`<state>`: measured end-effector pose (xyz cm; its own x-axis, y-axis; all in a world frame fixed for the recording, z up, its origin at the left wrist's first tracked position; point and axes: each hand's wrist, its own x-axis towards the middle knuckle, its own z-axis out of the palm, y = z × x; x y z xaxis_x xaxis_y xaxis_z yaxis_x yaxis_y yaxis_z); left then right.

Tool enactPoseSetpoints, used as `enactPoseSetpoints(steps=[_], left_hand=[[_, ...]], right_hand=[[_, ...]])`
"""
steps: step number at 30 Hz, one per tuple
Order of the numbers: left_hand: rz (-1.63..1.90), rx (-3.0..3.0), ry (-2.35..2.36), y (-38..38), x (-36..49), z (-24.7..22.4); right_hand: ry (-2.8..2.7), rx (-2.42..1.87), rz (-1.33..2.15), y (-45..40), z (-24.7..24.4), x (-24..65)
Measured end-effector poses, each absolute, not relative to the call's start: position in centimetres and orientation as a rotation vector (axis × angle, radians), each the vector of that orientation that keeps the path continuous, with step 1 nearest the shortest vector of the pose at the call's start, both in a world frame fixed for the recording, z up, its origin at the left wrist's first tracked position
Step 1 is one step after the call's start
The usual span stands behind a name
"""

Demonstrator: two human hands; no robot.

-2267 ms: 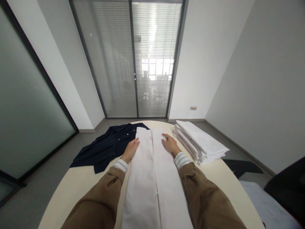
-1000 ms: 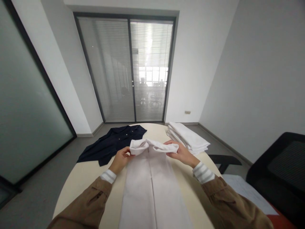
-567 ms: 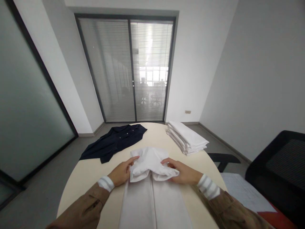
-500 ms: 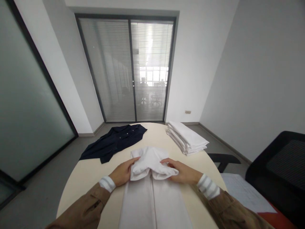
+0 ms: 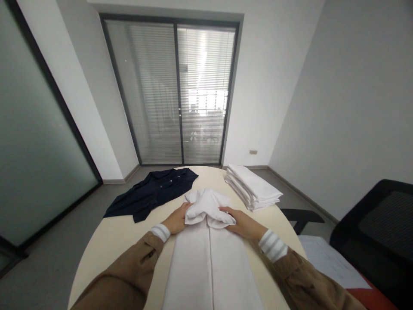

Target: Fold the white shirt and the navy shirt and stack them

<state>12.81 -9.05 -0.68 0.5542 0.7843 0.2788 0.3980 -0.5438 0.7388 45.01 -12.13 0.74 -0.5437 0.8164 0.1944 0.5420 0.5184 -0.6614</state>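
Between left hand [image 5: 179,218] and right hand [image 5: 244,223], white garment [image 5: 198,254], folded end grasped by both

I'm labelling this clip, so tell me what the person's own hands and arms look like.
Long brown sleeves, with white cuffs in pale grey stripes showing beyond them. The left hand and right hand are bare, without gloves.

white garment [image 5: 192,267]: near end cut off | left hand [image 5: 177,218], right hand [image 5: 244,224]: partly hidden | chair [image 5: 377,232]: cropped right
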Motion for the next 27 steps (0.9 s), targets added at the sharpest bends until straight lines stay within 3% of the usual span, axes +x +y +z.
enactPoseSetpoints(steps=[5, 12, 18, 21, 27], left_hand=[[0.907, 1.977, 1.066, -6.5, 13.7, -2.0], [1.1, 1.796, 1.367, -8.8, 13.8, -1.4], [1.06, 1.198, 1.227, -11.3, 14.9, 0.4], [1.05, 0.922, 1.199, -11.9, 15.7, 0.6], [1.103, 0.789, 1.122, -13.1, 15.8, 0.5]], right_hand=[[-2.233, -1.157, 0.666, -9.5, -0.3, 45.7], [-2.352, -1.301, 0.272, -10.7, 0.9, 45.7], [-2.376, -1.429, 0.212, -12.7, 2.9, 45.7], [-2.192, -1.423, 0.468, -13.5, 3.4, 45.3], [-1.564, -1.466, 1.398, -15.5, 3.1, 44.7]])
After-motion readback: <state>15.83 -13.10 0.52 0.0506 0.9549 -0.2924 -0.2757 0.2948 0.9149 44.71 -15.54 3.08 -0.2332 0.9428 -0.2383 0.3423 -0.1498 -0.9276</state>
